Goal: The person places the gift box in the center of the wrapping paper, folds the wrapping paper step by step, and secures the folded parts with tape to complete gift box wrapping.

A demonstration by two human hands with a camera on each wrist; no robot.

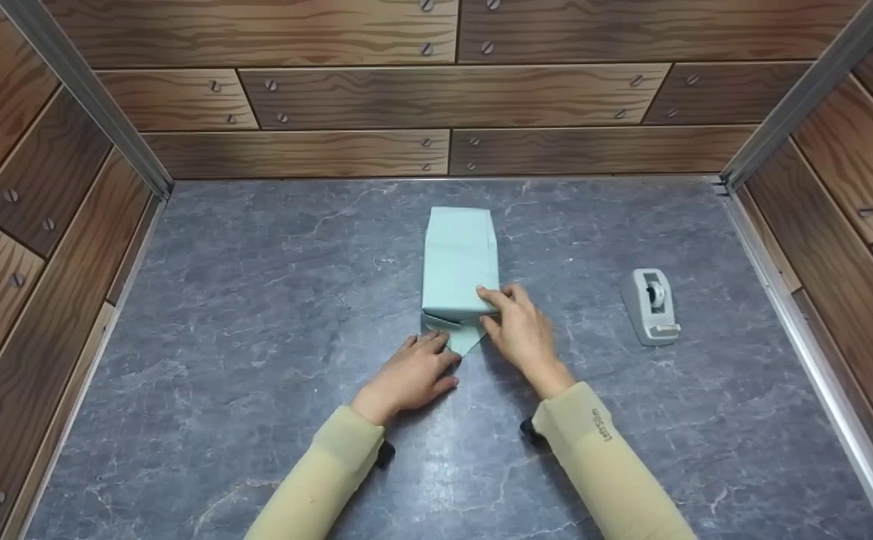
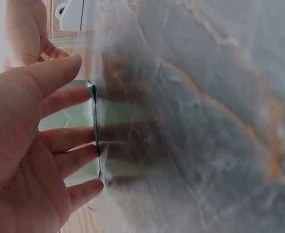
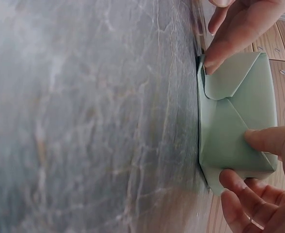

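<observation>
A box wrapped in pale green paper (image 1: 460,259) lies lengthwise on the table, its near end partly folded. At that end a pointed paper flap (image 1: 466,339) spreads over the tabletop. My left hand (image 1: 414,371) rests its extended fingers on the flap's left part; the left wrist view shows these fingers (image 2: 70,158) fairly straight and spread. My right hand (image 1: 523,330) grips the box's near right corner. In the right wrist view its thumb (image 3: 266,139) presses the folded end (image 3: 227,131), while the other fingers lie along the side.
A light grey tape dispenser (image 1: 652,307) stands on the dark marbled table (image 1: 256,300), to the right of the box. Wood-patterned panels (image 1: 406,97) enclose the back and both sides, with metal strips (image 1: 819,367) along the edges.
</observation>
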